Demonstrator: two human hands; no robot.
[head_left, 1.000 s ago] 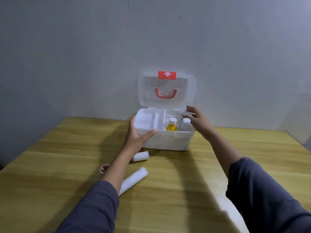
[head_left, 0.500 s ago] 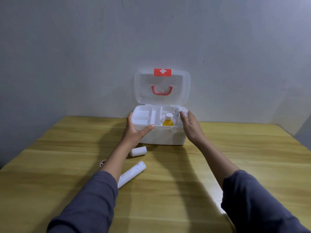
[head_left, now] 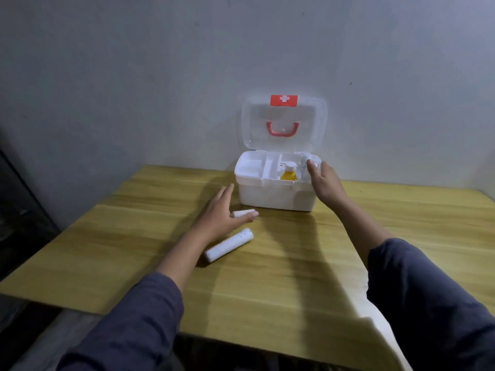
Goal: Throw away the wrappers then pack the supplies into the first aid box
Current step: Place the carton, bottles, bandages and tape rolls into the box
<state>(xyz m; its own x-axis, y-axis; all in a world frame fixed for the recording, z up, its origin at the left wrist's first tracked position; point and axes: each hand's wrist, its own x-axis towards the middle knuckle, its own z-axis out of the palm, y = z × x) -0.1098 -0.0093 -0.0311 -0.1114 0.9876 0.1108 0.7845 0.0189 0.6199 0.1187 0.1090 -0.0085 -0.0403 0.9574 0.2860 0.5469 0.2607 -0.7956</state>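
A white first aid box [head_left: 276, 195] stands open against the wall, its clear lid [head_left: 284, 124] upright with a red cross label. Inside its tray sits a yellow bottle [head_left: 288, 173] with a white cap. My right hand [head_left: 322, 183] rests on the box's right rim, fingers touching a white container there. My left hand [head_left: 223, 214] hovers open above the table, just over a short white roll [head_left: 242, 213]. A longer white roll [head_left: 229, 245] lies nearer to me, to the right of my left forearm.
The wooden table [head_left: 294, 277] ends close in front of me and at the left. A grey wall stands right behind the box. Dark space lies beyond the table's left edge.
My left hand has left the box's left front corner and dropped down-left over the short roll. My right hand stays at the box's right rim. The view has shifted.
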